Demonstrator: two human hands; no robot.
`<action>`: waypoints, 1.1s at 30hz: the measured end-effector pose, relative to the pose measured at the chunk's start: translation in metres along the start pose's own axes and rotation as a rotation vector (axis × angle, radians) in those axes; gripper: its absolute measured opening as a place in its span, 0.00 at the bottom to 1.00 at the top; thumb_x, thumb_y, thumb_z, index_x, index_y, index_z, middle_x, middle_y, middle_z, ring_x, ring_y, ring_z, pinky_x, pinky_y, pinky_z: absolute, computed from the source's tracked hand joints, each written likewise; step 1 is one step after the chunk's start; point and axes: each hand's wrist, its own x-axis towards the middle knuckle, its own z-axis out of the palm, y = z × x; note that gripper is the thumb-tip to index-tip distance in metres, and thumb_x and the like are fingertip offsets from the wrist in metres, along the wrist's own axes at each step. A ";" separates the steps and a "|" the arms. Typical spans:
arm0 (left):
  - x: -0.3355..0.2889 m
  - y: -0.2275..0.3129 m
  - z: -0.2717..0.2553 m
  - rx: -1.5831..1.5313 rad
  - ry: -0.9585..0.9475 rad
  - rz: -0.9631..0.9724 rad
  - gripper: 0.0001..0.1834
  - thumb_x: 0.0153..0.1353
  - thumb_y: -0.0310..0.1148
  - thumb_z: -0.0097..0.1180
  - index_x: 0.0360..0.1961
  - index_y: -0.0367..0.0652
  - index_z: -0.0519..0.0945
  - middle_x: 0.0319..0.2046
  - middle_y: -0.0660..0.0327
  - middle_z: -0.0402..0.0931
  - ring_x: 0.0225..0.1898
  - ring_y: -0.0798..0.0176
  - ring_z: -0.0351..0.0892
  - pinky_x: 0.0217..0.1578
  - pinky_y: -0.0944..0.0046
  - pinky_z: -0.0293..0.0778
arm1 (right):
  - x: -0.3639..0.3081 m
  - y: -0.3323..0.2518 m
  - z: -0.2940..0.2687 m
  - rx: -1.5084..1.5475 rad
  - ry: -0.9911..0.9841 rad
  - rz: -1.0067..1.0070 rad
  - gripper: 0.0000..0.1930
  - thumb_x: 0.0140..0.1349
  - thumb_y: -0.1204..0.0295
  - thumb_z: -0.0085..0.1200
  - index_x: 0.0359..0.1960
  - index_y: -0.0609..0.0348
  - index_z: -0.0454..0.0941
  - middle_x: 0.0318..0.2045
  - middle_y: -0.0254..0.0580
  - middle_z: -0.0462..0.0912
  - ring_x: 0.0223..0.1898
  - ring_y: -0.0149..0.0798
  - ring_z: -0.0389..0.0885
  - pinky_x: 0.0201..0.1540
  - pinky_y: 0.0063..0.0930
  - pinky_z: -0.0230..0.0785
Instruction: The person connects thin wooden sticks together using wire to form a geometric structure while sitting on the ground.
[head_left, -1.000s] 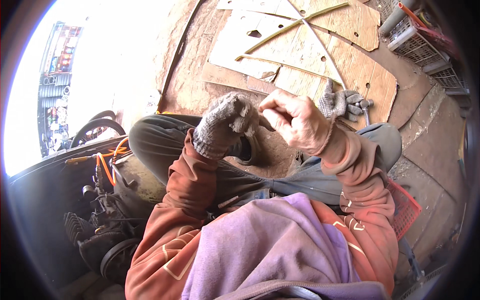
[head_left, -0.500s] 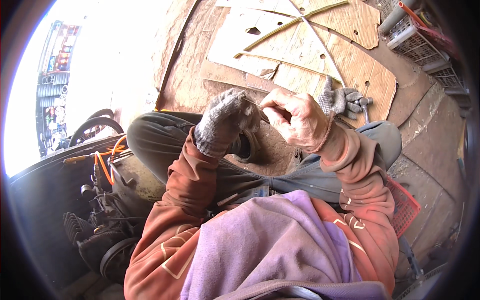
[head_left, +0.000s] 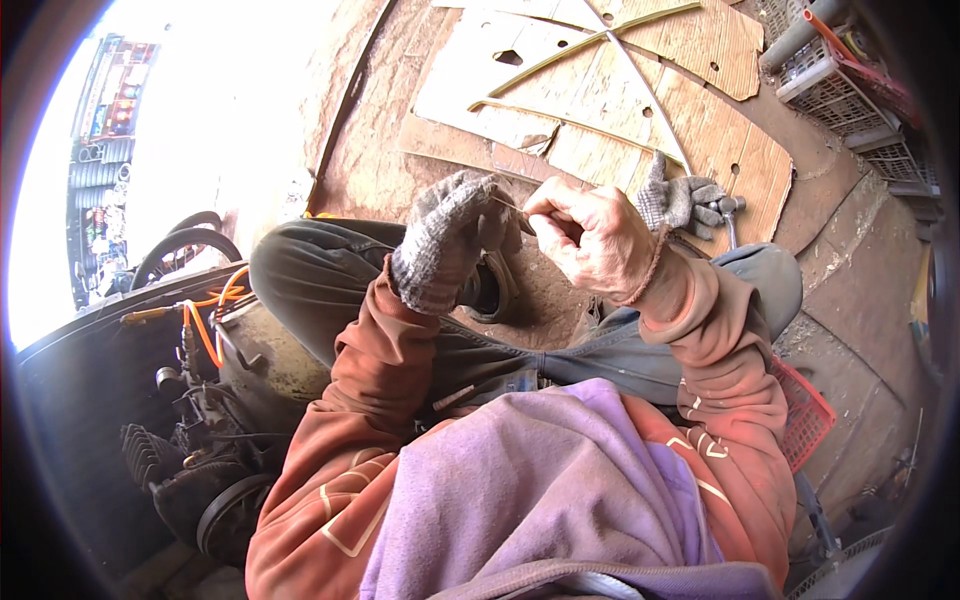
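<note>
Pinched, apparently, by right hand (head_left: 603, 243) and gloved left hand (head_left: 447, 240): thin strand (head_left: 509, 205), under two-handed handling. Next move likely needs steady grip.

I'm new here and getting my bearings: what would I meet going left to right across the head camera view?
Dark finned machine, gloved left hand, thin strand, bare right hand, loose gray glove, red plastic basket.

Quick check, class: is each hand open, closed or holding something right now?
Left hand, gloved: closed, holding a thin strand.
Right hand, bare: closed, pinching what looks like the same strand.
</note>
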 end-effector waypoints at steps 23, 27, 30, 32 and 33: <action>-0.001 0.006 0.004 -0.211 0.003 -0.198 0.13 0.68 0.34 0.53 0.29 0.34 0.77 0.21 0.57 0.77 0.23 0.65 0.77 0.26 0.66 0.73 | -0.001 0.006 0.017 0.036 0.035 0.052 0.07 0.65 0.80 0.49 0.42 0.57 0.70 0.23 0.51 0.80 0.30 0.54 0.84 0.29 0.40 0.72; -0.001 0.003 0.008 -0.387 0.049 -0.429 0.09 0.66 0.30 0.57 0.32 0.34 0.78 0.23 0.57 0.79 0.24 0.69 0.77 0.25 0.70 0.72 | 0.000 -0.001 0.013 0.011 -0.057 0.150 0.12 0.65 0.82 0.44 0.49 0.59 0.63 0.27 0.53 0.78 0.34 0.55 0.84 0.35 0.41 0.71; -0.001 0.005 0.013 -0.359 0.091 -0.438 0.08 0.64 0.30 0.59 0.33 0.34 0.79 0.22 0.59 0.79 0.23 0.70 0.76 0.25 0.71 0.71 | -0.002 0.008 0.014 -0.037 -0.085 -0.007 0.14 0.64 0.82 0.45 0.50 0.59 0.63 0.27 0.53 0.77 0.31 0.57 0.83 0.33 0.43 0.70; -0.002 0.000 0.013 -0.294 0.054 -0.410 0.09 0.64 0.30 0.60 0.32 0.34 0.79 0.22 0.59 0.79 0.23 0.70 0.76 0.25 0.71 0.72 | -0.003 0.013 0.015 0.003 -0.124 0.044 0.15 0.64 0.82 0.46 0.52 0.60 0.65 0.29 0.53 0.78 0.29 0.55 0.82 0.31 0.42 0.71; -0.002 0.000 0.014 -0.225 0.017 -0.379 0.09 0.64 0.30 0.60 0.31 0.34 0.79 0.21 0.59 0.79 0.23 0.71 0.77 0.25 0.70 0.72 | -0.005 0.015 0.016 0.001 -0.121 0.047 0.15 0.64 0.82 0.46 0.52 0.60 0.65 0.29 0.53 0.78 0.29 0.55 0.82 0.31 0.42 0.71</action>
